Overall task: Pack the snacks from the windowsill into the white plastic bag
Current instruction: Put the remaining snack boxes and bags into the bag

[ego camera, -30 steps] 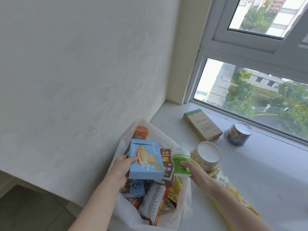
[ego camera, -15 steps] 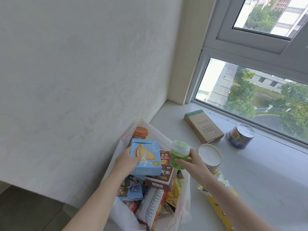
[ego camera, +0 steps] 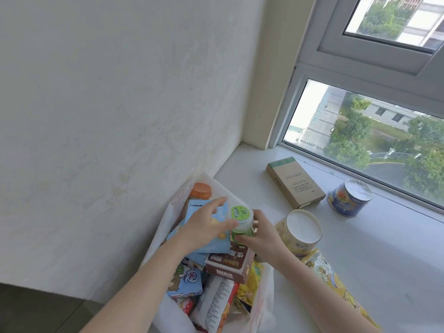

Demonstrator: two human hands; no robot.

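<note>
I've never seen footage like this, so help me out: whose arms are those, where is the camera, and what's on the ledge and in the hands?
There is no machine: a person wears a camera on the head, looking down at their own hands. The right hand grips a small green bottle over a white plastic bag full of snacks. The left hand rests on a blue box in the bag. On the windowsill lie a brown carton, a blue tin, a round tub and a yellow packet.

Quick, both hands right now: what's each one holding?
Left hand: fingers straight, resting on the blue biscuit box, thumb touching the green jar.
Right hand: gripping the green jar.
</note>
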